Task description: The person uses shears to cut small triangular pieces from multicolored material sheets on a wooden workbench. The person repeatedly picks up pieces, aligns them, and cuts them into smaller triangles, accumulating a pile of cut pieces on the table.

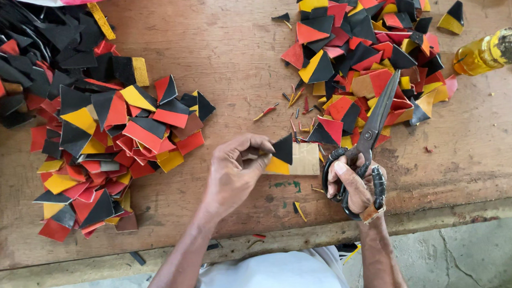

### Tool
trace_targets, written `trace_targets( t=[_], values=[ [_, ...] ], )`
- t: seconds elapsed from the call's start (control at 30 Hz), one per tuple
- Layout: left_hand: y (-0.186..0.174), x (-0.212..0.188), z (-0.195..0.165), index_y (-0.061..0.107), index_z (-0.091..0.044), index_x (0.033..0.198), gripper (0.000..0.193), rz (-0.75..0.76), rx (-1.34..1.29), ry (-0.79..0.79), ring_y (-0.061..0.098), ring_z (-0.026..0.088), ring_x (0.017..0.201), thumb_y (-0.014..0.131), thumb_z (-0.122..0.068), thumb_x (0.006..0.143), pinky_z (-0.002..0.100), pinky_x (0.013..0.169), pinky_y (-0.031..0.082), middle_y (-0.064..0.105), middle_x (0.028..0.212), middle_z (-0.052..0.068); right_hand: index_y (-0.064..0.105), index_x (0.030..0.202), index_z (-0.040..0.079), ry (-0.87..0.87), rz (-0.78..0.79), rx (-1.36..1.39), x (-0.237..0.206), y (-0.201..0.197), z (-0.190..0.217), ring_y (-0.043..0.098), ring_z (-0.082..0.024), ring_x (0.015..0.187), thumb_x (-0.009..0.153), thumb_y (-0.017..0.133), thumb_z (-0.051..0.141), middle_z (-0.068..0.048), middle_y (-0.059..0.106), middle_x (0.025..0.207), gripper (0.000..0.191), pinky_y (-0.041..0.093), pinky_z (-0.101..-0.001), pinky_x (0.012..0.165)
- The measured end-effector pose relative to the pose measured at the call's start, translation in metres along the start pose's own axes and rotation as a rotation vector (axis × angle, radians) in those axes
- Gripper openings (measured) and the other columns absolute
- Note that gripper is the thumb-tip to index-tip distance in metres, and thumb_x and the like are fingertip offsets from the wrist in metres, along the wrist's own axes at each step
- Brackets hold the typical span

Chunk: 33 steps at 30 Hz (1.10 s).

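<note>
Left hand [231, 174] pinches a small black-and-yellow piece [281, 156] over the table [229, 59] edge, grip clamped on its left corner; it looks thin, light and flexible, best held near an edge, while right hand [353, 186] grips black scissors [370, 130].
</note>
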<state>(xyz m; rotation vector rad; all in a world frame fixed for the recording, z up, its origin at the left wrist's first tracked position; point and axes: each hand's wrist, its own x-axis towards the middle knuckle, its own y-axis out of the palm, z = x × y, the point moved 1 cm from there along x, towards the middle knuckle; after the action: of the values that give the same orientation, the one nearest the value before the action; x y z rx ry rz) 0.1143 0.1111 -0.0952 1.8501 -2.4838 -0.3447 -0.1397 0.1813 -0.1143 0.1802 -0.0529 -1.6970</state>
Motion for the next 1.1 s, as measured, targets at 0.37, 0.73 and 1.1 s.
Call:
trace_targets(
  t=[0.37, 0.73, 1.1],
  values=[
    [-0.006, 0.017, -0.051, 0.071, 0.003, 0.118, 0.029, -0.054, -0.263, 0.304, 0.066, 0.012, 0.113, 0.076, 0.010, 0.091, 0.026, 0.101, 0.057, 0.065, 0.125, 0.007, 0.064, 0.094, 0.003, 0.087, 0.104, -0.199, -0.024, 0.047, 0.039, 0.062, -0.013, 0.065, 0.090, 0.073, 0.021, -0.006, 0.064, 0.076, 0.021, 0.053, -0.0266, 0.057],
    [0.020, 0.011, -0.097, 0.072, 0.001, 0.118, 0.032, -0.216, -0.006, 0.416, 0.068, 0.009, 0.104, 0.078, 0.010, 0.087, 0.021, 0.089, 0.061, 0.064, 0.123, 0.006, 0.060, 0.105, 0.005, 0.196, 0.291, -0.227, -0.021, 0.093, 0.058, 0.059, -0.012, 0.081, 0.091, 0.071, 0.036, 0.000, 0.054, 0.085, 0.035, 0.057, -0.0316, 0.079],
    [0.000, 0.009, -0.079, 0.069, -0.003, 0.120, 0.032, -0.042, -0.241, 0.283, 0.070, 0.011, 0.107, 0.075, 0.007, 0.089, 0.026, 0.098, 0.059, 0.074, 0.116, 0.005, 0.063, 0.097, 0.002, 0.222, 0.050, -0.181, -0.017, 0.057, 0.038, 0.064, -0.016, 0.060, 0.084, 0.072, 0.033, -0.006, 0.063, 0.072, 0.035, 0.061, -0.0346, 0.059]
  ],
)
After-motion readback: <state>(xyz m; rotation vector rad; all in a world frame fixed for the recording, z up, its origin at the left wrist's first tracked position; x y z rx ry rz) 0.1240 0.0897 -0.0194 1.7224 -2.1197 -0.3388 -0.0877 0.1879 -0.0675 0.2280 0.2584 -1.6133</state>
